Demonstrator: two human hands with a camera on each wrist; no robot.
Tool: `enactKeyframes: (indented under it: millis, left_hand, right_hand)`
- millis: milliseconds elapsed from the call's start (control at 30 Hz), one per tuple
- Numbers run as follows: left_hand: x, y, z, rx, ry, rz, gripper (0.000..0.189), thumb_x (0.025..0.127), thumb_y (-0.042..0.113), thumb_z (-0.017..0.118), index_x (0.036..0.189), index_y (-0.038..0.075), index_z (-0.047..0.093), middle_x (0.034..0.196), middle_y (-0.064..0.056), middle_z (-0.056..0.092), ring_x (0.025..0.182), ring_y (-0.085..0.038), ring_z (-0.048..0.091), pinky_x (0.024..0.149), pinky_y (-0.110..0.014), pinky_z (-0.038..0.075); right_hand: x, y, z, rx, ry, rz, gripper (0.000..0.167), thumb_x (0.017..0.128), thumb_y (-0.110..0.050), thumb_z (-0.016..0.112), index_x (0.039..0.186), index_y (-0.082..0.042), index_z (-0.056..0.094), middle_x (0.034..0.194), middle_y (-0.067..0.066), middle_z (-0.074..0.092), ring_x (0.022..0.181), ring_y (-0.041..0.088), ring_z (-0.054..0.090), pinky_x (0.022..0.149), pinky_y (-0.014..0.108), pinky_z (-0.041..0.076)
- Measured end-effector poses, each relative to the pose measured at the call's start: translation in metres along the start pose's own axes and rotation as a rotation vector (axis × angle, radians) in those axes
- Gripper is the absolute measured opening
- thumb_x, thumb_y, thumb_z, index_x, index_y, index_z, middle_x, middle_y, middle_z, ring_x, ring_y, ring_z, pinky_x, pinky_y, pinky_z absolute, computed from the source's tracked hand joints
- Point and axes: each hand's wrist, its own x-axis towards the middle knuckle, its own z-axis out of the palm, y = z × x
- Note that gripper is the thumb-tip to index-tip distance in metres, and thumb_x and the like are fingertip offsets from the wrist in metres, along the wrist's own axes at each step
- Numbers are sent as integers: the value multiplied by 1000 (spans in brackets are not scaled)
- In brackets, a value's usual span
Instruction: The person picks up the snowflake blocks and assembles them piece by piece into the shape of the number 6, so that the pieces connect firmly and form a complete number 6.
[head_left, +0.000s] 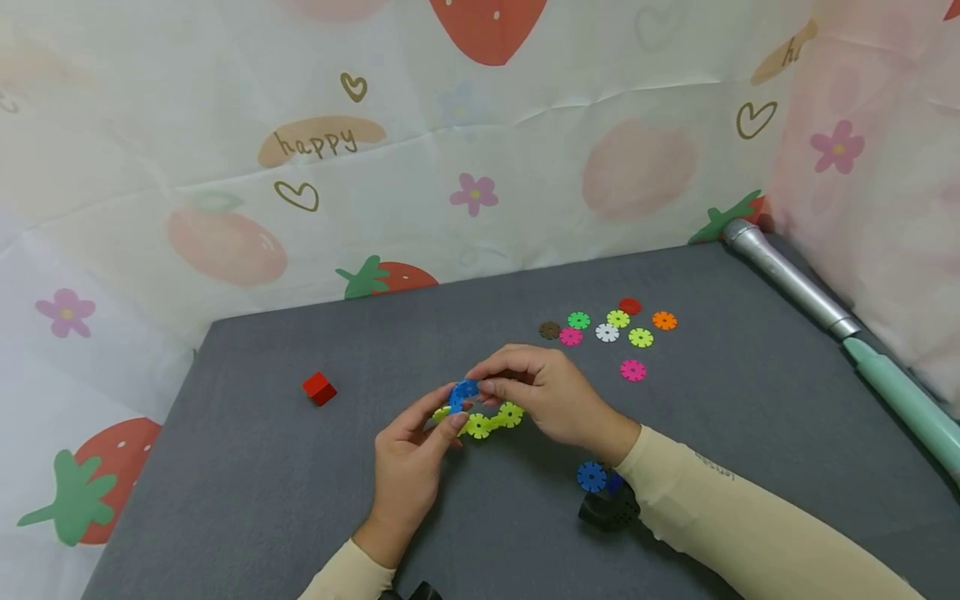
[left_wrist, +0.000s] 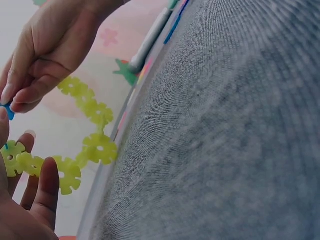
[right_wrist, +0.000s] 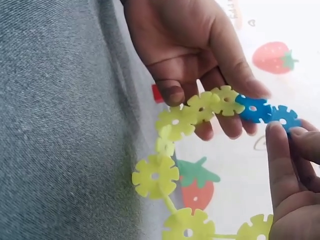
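My left hand [head_left: 408, 462] grips a chain of slotted plastic snowflake discs between thumb and fingers. The chain's yellow discs [right_wrist: 155, 176] hang in a curved string, interlocked edge to edge. At the held end, a blue disc [right_wrist: 253, 108] joins the last yellow one, close by my left thumb. A second blue disc [right_wrist: 284, 118] follows it, its slots meeting the first one's edge. My right hand [head_left: 551, 396] pinches this outer blue disc between thumb and fingertips. In the left wrist view, the right hand's fingers mostly cover the blue pieces.
Several loose discs [head_left: 607, 332] in mixed colours lie toward the back right. Another blue disc [head_left: 592, 477] is by the right forearm. A red cube [head_left: 319, 388] sits on the left of the grey table [head_left: 247, 483]. A silver-and-green microphone [head_left: 795, 287] lies along the right edge.
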Motion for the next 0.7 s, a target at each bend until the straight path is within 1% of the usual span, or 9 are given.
enactKeyframes:
  millis: [167, 267, 367, 433, 500, 600, 700]
  left_hand:
    - [0, -1, 0, 11, 1, 8, 35, 98, -6, 78, 132, 2, 78, 119, -10, 78, 85, -25, 74, 70, -32, 63]
    - [1, -2, 0, 21, 5, 22, 35, 98, -7, 78, 131, 2, 78, 118, -11, 78, 84, -27, 74, 70, -31, 62]
    - [1, -2, 0, 13, -2, 30, 35, 99, -7, 77, 132, 1, 77, 120, -12, 77, 85, -26, 73, 70, -30, 62]
    - [1, -2, 0, 0, -12, 34, 38, 100, -7, 75, 136, 1, 75, 124, -13, 76, 89, -26, 73, 71, -30, 62]
    - [1, -3, 0, -4, -19, 40, 39, 101, -7, 74, 139, 2, 73, 127, -14, 74, 94, -29, 73, 72, -30, 62]
    - [1, -4, -2, 1, -17, 56, 38, 103, -8, 71, 140, 1, 71, 127, -16, 73, 96, -34, 72, 72, -30, 62]
    - [1, -4, -3, -6, -10, 69, 32, 104, -8, 70, 135, -2, 70, 124, -20, 70, 97, -32, 69, 73, -30, 62]
  right_hand:
    - [-1, 1, 4, -21, -3, -44, 18, 104, 8, 69, 116, 2, 81, 108, 8, 74, 92, 36, 74, 84, 43, 63]
    - [-1, 3, 6, -28, 1, -47, 18, 104, 8, 69, 115, 2, 82, 107, 8, 74, 90, 33, 74, 83, 42, 64]
    - [-1, 2, 7, -30, -2, -26, 18, 104, 7, 69, 116, 2, 81, 108, 8, 74, 90, 31, 74, 84, 42, 63]
    - [0, -1, 6, -37, -8, -12, 19, 105, 6, 69, 120, 2, 80, 112, 10, 72, 92, 34, 74, 85, 43, 63]
    - [-1, -5, 4, -37, -9, 11, 21, 106, 3, 69, 126, 2, 77, 116, 11, 70, 95, 38, 74, 86, 46, 63]
    - [-5, -12, -2, -27, 11, 47, 27, 108, -3, 68, 135, 0, 71, 123, 11, 68, 100, 41, 73, 89, 49, 62]
    - [-11, -18, -14, -27, 47, 75, 28, 110, -9, 68, 138, -4, 69, 124, 11, 68, 103, 38, 72, 90, 49, 61]
